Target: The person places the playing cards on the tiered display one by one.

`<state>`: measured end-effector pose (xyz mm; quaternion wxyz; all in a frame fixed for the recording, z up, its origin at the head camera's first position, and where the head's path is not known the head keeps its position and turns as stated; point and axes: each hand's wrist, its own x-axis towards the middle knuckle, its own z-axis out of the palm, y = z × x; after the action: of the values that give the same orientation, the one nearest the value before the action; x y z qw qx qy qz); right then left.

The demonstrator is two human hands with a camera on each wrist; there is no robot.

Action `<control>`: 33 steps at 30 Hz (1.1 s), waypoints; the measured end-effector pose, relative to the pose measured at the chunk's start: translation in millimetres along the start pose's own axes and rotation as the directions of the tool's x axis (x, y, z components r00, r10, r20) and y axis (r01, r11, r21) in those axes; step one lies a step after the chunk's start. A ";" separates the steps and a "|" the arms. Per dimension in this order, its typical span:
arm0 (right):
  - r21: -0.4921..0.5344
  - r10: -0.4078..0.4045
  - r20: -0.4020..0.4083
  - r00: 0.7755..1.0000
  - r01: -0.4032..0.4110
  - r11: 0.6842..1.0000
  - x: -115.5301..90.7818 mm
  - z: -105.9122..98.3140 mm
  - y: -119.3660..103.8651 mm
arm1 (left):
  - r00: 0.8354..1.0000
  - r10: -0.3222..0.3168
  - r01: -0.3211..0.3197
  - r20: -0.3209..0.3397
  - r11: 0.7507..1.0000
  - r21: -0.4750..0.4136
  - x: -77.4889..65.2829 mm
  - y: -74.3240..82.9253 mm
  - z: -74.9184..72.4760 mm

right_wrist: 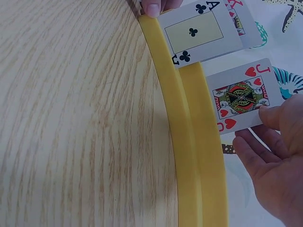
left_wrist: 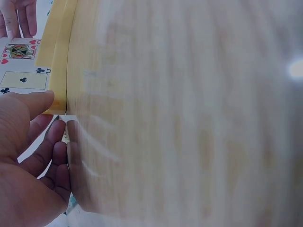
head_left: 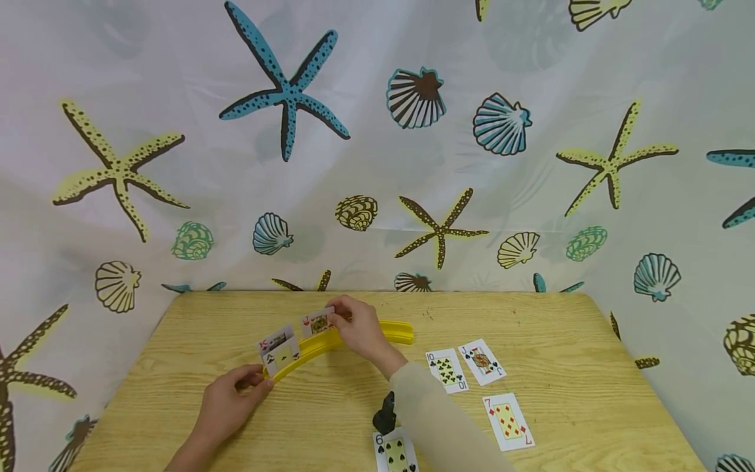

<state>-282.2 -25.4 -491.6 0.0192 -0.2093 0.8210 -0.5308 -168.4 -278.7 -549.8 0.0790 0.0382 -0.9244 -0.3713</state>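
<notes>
A curved yellow card holder (head_left: 398,332) stands on the wooden table. My left hand (head_left: 227,400) grips its left end, the thumb on the front and the fingers curled behind. Just above that thumb, the ace of clubs (right_wrist: 193,32) stands upright in the holder. Behind it, partly covered, is a red king (right_wrist: 240,21). My right hand (head_left: 358,329) pinches the jack of hearts (right_wrist: 242,97) by its right side, thumb on the face and fingers behind. The jack's lower edge is at the holder's back groove, a little right of the ace.
Right of the holder, a black ten (head_left: 446,370) and a black jack (head_left: 482,362) lie face up, with the seven of diamonds (head_left: 508,421) nearer. A six of spades (head_left: 395,453) and a small black object (head_left: 385,414) lie beside my right sleeve. A patterned curtain (head_left: 366,164) surrounds the table.
</notes>
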 end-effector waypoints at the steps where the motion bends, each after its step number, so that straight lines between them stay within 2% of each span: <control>1: -0.003 0.000 -0.002 1.000 0.000 1.000 -0.5 -0.5 0.1 | 1.000 -0.002 0.002 -0.001 1.000 -0.001 -0.2 0.0 -0.1; 8: -0.010 -0.006 -0.003 1.000 0.006 1.000 -8.1 -12.7 1.6 | 1.000 -0.009 0.009 0.013 1.000 -0.001 1.3 -0.7 0.9; 18: -0.091 -0.107 0.021 0.994 0.108 0.990 -35.5 -42.6 13.4 | 1.000 -0.009 0.009 0.017 1.000 0.013 2.3 -2.2 1.6; 26: -0.147 -0.065 0.036 0.997 0.070 0.987 -61.8 -63.7 15.1 | 1.000 -0.022 0.021 0.021 1.000 0.013 0.6 -0.6 1.3; 33: -0.246 -0.059 0.063 0.996 0.073 0.966 -86.0 -79.6 17.9 | 0.998 -0.052 0.051 0.042 0.999 0.017 1.6 -0.6 0.9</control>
<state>-229.8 80.9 -489.0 -0.0022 -0.2520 0.8727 -0.4182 -170.1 -278.7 -550.6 0.0496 0.0550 -0.9275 -0.3665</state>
